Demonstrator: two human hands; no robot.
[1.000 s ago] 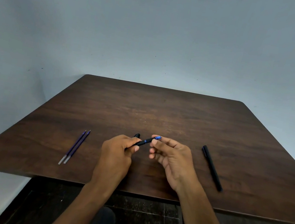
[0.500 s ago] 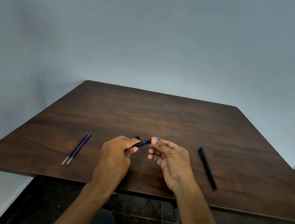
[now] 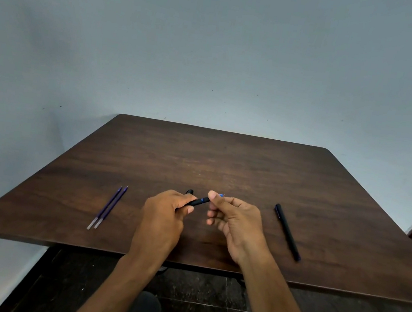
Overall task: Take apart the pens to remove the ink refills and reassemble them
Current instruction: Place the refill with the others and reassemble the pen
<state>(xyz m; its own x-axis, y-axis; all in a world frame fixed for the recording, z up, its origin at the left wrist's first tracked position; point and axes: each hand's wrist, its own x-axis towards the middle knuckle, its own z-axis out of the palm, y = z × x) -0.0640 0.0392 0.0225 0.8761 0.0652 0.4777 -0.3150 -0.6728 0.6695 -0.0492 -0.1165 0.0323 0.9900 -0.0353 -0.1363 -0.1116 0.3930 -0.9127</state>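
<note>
Black pen [image 3: 197, 202] sits gripped in the left hand [image 3: 164, 216] above the table [image 3: 225, 163]. Now the right hand [image 3: 233, 220] pinches closer over its blue tip [image 3: 221, 195], maybe twisting it.

A dark wood-grain table [image 3: 225, 163], smooth with a low sheen, fills the scene. At its left lie two slim refills [image 3: 107, 207] of what looks like plastic, violet tubes with clear ends. At its right rests a matt black pen [image 3: 287, 232]. Behind the table stands a pale, matt painted wall [image 3: 214, 51]; below its near edge, dark speckled floor tiles [image 3: 207, 291].
</note>
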